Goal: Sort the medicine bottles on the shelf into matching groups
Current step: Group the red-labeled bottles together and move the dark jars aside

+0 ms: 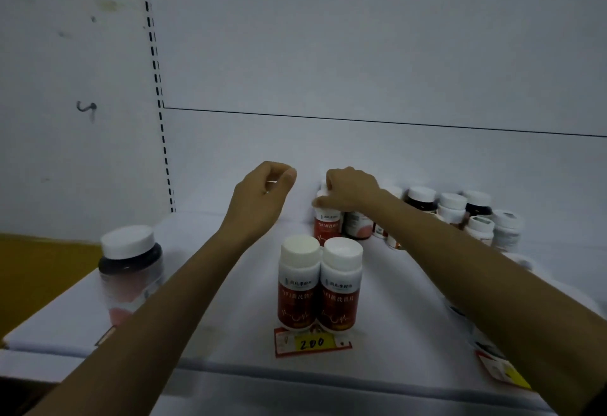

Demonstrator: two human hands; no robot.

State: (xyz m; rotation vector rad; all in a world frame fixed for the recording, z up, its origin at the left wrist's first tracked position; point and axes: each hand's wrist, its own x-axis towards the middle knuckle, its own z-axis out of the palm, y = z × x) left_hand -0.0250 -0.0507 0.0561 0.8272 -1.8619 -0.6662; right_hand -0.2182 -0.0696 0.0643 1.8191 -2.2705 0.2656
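Two red-label bottles (320, 287) stand touching at lower centre. Behind them the right hand (351, 190) grips a third red-label bottle (326, 223) by its cap — the left hand (262, 195) hovers beside it, loosely curled, empty.

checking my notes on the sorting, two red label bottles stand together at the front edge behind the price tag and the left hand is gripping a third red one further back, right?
Not quite: the right hand grips the third red bottle by its cap, as the head view shows. The left hand is loosely curled in the air and holds nothing. The rest is right: two red label bottles stand together at the front edge behind the price tag.
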